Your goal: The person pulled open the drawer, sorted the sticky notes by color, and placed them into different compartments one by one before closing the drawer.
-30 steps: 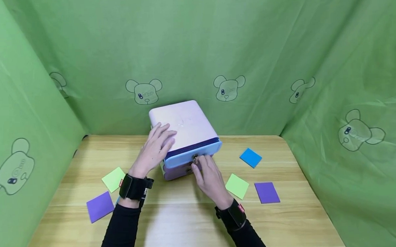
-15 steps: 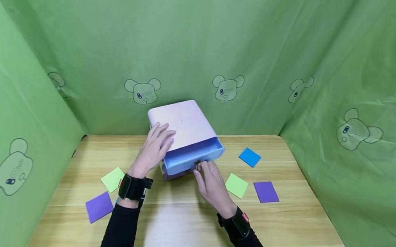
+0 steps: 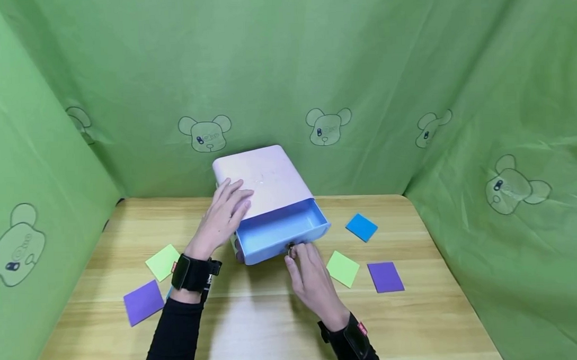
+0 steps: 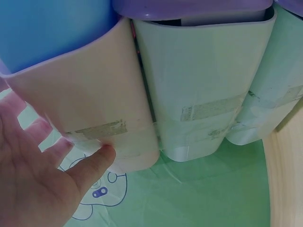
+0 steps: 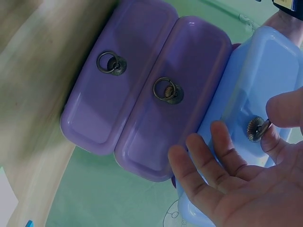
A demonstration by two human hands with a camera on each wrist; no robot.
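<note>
"So, how far along is it?"

"The glossy, open-topped light-blue plastic drawer stands well out of the round-cornered, pale pink-topped cabinet, toward the back of the light wooden counter. I'd call the opening mostly done; whether any travel is left, I can't tell. Below it, the middle purple drawer and the bottom purple drawer look closed to me."

"And those flat squares?"

"They lie outside the drawer. On the right I see a blue square, a light-green square and a purple square; on the left, another light-green square and another purple square."

"What about the hands?"

"The right hand pinches the dark bronze-coloured metal ring pull between thumb and forefinger, its other fingers reaching out loosely. The left hand rests on the left of the cabinet's top, fingers apart, gripping nothing. Steadying it, I'd guess."

"Which way does the drawer point?"

"Its front faces the near edge of the counter, swung a little to the right. The front's long axis runs crosswise on a slant, left end nearer, right end farther back."
</note>
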